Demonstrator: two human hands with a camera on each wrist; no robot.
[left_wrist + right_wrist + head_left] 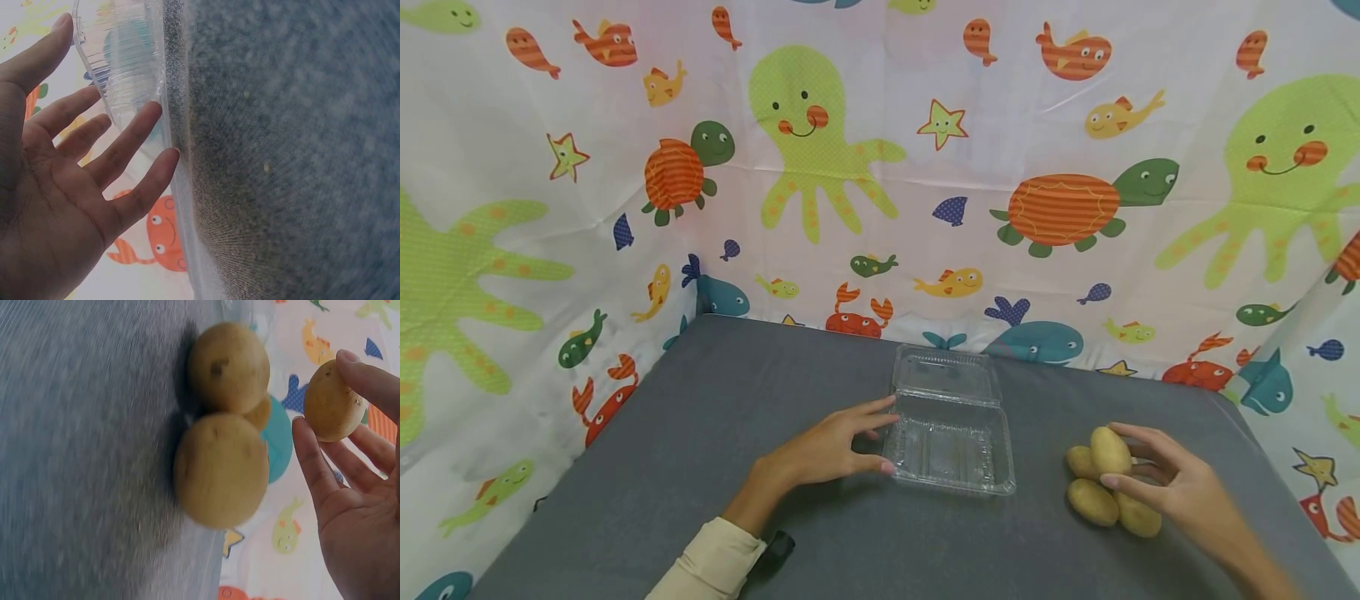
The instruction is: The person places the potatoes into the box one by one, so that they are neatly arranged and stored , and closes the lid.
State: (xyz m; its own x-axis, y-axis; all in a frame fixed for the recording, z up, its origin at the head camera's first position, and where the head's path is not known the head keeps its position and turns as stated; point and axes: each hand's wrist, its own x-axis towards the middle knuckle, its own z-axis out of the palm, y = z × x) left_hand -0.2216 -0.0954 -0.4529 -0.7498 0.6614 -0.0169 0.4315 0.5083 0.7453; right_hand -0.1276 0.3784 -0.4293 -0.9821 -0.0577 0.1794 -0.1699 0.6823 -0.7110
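A clear plastic clamshell box [951, 486] lies on the table with its lid [947, 373] folded back toward the wall. My left hand [838, 446] is at the box's left side, its fingers spread and fairly straight, the tips touching or very near the rim. In the left wrist view, the left palm [62, 187] holds nothing. On the right, my right hand [1180, 479] pinches a potato [1109, 452] between thumb and fingers, raised above the others. Three more potatoes [1092, 502] lie in a group just below it, as the right wrist view also shows a potato [222, 472] on the table.
A dark grey cloth [805, 367] covers the table. Behind it and along the sides hangs a white curtain [865, 125] printed with sea animals. A small black object [778, 546] shows by the left sleeve [711, 560].
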